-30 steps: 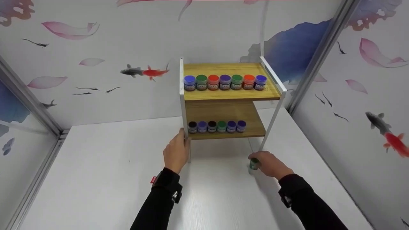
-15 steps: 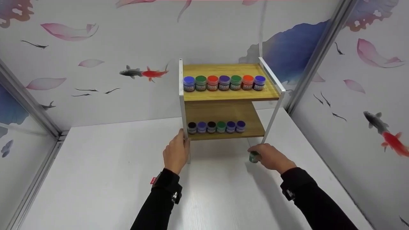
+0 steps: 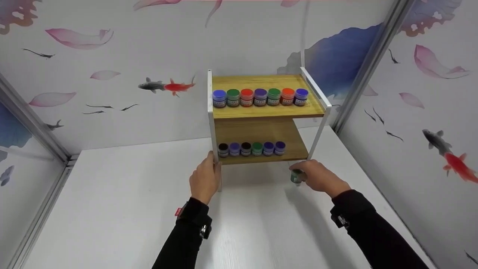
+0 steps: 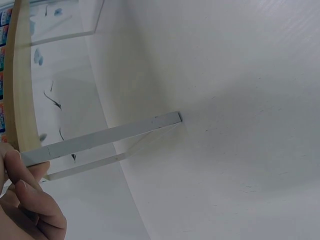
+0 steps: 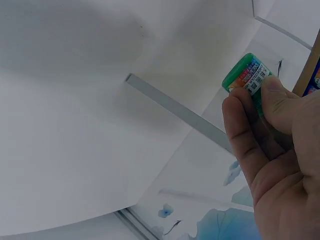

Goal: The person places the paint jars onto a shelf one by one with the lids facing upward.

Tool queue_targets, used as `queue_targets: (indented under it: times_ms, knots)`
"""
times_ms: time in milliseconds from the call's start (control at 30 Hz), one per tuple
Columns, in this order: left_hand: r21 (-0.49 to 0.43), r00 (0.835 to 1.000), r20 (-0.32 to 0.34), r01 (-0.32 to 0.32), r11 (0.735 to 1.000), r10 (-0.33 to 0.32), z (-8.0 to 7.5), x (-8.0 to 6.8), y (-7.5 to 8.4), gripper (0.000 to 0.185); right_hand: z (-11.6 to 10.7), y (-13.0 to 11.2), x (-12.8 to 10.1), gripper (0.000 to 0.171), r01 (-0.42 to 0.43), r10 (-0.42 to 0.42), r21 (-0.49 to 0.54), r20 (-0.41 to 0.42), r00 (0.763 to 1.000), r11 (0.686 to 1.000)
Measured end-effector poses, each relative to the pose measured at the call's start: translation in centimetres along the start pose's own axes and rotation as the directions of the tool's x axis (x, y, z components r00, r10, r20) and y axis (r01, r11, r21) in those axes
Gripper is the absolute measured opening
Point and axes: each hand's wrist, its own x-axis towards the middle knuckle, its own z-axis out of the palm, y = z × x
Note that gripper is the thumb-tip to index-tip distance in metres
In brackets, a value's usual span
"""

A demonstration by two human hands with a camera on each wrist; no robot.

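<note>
Seen from the head camera: right hand [image 3: 315, 176] pinching a small green paint jar [image 3: 296, 176] between thumb and fingers, held above the white table [image 3: 112, 209] just beside the front right leg of a two-tier wooden shelf [image 3: 261, 112] (jar's axis tilted in the wrist view, lid pointing away from the palm). Left hand [image 3: 205, 178] curled round the shelf's front left leg [image 4: 107, 137].
</note>
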Motion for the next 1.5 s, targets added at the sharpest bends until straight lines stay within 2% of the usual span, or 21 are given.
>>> queue_targets:
  times_ms: [333,500,767,867,1067,1133,1333,1500]
  knots:
    - [-0.011,1.0,-0.01,-0.015,1.0,0.014,-0.2,-0.1,0.0,0.023,-2.6,-0.8,0.5,0.041,-0.011,0.011,-0.004,0.014,1.0,1.0]
    - [-0.017,1.0,0.002,-0.009,1.0,0.009,-0.2,-0.1,0.1,0.025,-3.8,-1.1,0.5,0.045,0.016,-0.016,-0.018,-0.006,1.0,1.0]
    - [-0.023,1.0,0.014,0.005,1.0,-0.004,-0.1,0.2,0.0,0.012,-5.1,-1.8,1.7,0.038,0.03,-0.032,-0.053,-0.034,0.999,0.998]
    - [-0.019,1.0,0.01,0.009,1.0,-0.009,-0.1,0.1,0.0,0.015,-5.3,-1.9,2.2,0.035,0.047,-0.052,-0.074,-0.058,0.997,0.996]
    - [-0.003,1.0,0.011,0.014,1.0,-0.014,0.0,0.0,0.0,0.018,-5.1,-2.1,2.9,0.043,0.078,-0.095,-0.13,-0.129,0.987,0.988]
    - [0.002,1.0,0.007,0.016,1.0,-0.016,0.0,-0.1,0.0,0.019,-4.9,-2.2,3.2,0.04,0.076,-0.096,-0.135,-0.149,0.984,0.988]
    - [0.014,1.0,-0.001,0.014,1.0,-0.014,0.1,-0.1,0.1,0.025,-4.2,-2.5,3.9,0.025,-0.002,-0.027,-0.154,-0.186,0.982,0.988]
    - [0.005,1.0,-0.001,0.02,1.0,-0.02,0.0,0.0,0.2,0.027,-3.9,-2.7,4.5,0.027,-0.039,-0.001,-0.197,-0.202,0.979,0.98]
